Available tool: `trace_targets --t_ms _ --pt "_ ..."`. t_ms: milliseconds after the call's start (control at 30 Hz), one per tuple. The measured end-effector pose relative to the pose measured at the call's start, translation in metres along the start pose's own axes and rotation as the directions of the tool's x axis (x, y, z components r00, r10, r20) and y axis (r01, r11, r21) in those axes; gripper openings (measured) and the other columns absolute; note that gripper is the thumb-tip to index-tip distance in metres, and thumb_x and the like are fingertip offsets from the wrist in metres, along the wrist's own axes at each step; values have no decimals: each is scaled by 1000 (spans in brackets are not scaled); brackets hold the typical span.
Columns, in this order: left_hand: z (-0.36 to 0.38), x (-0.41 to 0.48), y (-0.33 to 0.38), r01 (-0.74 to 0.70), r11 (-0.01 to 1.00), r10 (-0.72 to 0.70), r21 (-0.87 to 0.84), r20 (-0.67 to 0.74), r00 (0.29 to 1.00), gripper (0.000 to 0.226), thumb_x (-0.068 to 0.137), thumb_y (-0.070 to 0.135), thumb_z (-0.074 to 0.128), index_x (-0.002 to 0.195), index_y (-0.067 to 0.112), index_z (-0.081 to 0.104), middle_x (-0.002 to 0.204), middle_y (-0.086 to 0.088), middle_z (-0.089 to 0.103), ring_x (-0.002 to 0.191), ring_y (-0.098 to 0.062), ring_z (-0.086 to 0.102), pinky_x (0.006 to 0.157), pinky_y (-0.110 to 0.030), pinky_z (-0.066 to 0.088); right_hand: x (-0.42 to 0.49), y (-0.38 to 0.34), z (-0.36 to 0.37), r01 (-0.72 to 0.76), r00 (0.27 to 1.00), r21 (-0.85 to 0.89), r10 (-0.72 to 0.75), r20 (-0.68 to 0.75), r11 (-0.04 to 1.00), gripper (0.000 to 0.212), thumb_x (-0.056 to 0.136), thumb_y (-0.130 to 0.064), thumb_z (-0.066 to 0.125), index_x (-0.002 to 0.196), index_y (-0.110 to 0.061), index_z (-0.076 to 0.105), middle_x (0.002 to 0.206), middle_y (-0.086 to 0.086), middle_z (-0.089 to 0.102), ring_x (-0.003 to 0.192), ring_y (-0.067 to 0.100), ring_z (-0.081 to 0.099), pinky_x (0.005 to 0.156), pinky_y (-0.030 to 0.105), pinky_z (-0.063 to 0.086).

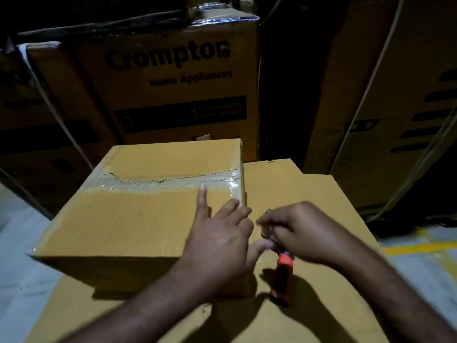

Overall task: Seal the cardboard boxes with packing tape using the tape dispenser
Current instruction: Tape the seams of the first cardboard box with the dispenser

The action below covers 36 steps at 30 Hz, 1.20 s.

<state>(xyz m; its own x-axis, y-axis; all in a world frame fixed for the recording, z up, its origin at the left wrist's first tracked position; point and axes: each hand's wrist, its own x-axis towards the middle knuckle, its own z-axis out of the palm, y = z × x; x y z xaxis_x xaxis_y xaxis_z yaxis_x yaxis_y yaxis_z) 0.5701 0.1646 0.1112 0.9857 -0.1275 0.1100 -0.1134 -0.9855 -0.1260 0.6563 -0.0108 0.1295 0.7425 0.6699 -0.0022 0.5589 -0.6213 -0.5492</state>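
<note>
Your left fingers (202, 204) lie straight on the taped cardboard box (118, 219); your right fingers (267, 220) clench the orange-handled tape dispenser (284, 267).

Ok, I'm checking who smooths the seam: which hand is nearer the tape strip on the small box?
Left. The left hand lies on the small box, index fingertip at the tape strip; the right hand is off the box's right side, gripping the tape dispenser.
</note>
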Motion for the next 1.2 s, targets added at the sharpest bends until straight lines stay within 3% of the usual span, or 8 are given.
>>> trace_targets --t_ms 100,200,367,500,733,900,1067,1200 --pt "13 -23 21 193 981 -194 -26 -64 979 48 86 51 58 127 27 65 147 0 55 140 -24 47 108 -80 15 22 -1 -2 9 983 54 1 -185 999 30 97 -31 54 126 -35 64 122 -12 67 109 5 62 89 26 51" --pt "18 -50 13 184 982 -186 -39 -77 979 64 84 47 49 145 27 51 152 -1 50 140 -24 47 102 -83 22 39 -7 6 80 967 55 -64 -245 995 36 96 -32 57 132 -32 60 134 -10 61 121 8 55 98 29 48" --pt "18 -108 -10 308 945 -318 -112 -85 944 52 100 45 33 151 44 37 160 16 35 152 -23 25 106 -83 6 52 -28 37 445 895 -114 -446 18 888 45 96 -53 47 140 -44 46 156 -16 33 147 11 20 118 52 22" --pt "27 -143 -15 468 843 -514 -264 -143 846 47 106 58 20 149 51 37 158 20 36 156 -24 10 109 -80 0 50 -33 75 637 767 -253 -629 123 728 46 98 -52 33 142 -42 40 154 -14 37 147 13 24 112 68 18" --pt "39 -147 -16 443 794 -563 -417 -228 795 49 106 56 26 148 38 45 157 18 39 154 -14 17 113 -77 1 95 -19 52 550 834 -264 -541 113 793 44 91 -65 35 133 -55 38 152 -20 33 147 17 22 114 68 12" --pt "47 -153 -16 417 775 -582 -475 -278 764 51 106 54 32 149 31 47 157 19 38 154 -15 18 114 -75 -2 109 -10 24 479 872 -279 -489 38 832 45 88 -32 68 126 -50 49 147 -15 45 141 17 35 117 55 21" --pt "44 -151 -16 420 746 -601 -517 -252 758 56 105 56 32 152 28 41 162 20 29 155 -15 11 115 -74 0 55 -69 66 872 459 -241 -884 93 427 21 82 -25 76 102 -28 74 111 -3 69 96 21 58 80 34 47" --pt "43 -167 -24 371 758 -574 -536 -278 770 52 105 49 38 149 22 46 159 14 38 153 -18 21 116 -74 4 49 -85 91 900 411 -179 -910 49 397 24 79 -18 80 102 -21 73 96 1 62 85 20 53 72 28 29"
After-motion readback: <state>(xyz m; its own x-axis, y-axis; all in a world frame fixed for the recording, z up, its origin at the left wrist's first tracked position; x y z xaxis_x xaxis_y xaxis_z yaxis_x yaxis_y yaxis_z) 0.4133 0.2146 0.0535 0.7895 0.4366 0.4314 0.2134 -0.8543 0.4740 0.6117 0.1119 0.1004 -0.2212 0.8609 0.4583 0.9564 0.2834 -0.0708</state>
